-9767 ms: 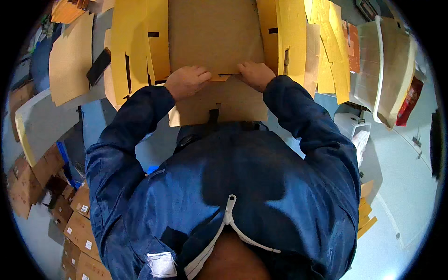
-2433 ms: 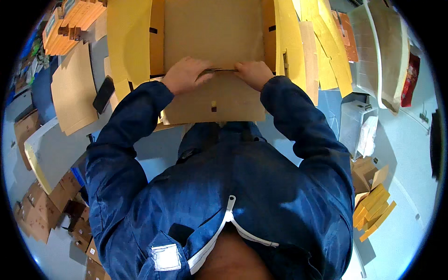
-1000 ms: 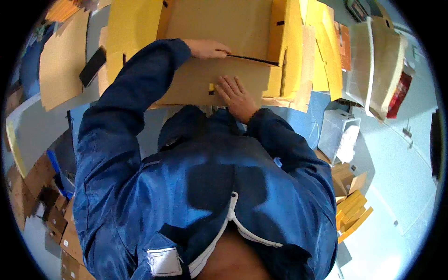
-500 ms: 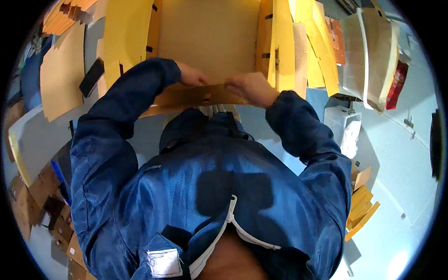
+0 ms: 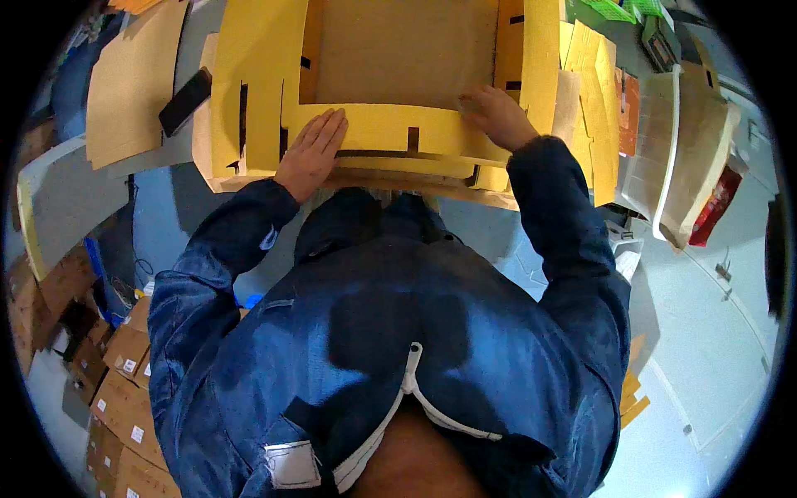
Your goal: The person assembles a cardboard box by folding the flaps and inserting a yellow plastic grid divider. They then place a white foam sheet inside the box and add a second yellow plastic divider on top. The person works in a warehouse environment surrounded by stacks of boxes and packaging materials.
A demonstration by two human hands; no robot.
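Observation:
A large yellow cardboard box [image 5: 249, 75] with dark slots stands in front of me, its inside brown. Along its near side, a yellow flap [image 5: 386, 124] with a short slot is folded over. My left hand [image 5: 314, 153] lies flat on the left end of this flap, fingers stretched out side by side. At the flap's right end, my right hand [image 5: 498, 118] rests near the inner corner, its fingers loosely extended and partly blurred. Neither hand grasps anything that I can see.
To the left lie a black phone [image 5: 185, 103] and a brown cardboard sheet [image 5: 133, 87]. Yellow cardboard strips [image 5: 591, 100] lie at the right, beside a beige bin [image 5: 652, 141]. Brown cartons [image 5: 133, 407] are stacked at the lower left.
The near flap stood up with both hands at its top edge; now it lies folded over, yellow face up. My left hand has come down flat on it; my right hand has shifted right.

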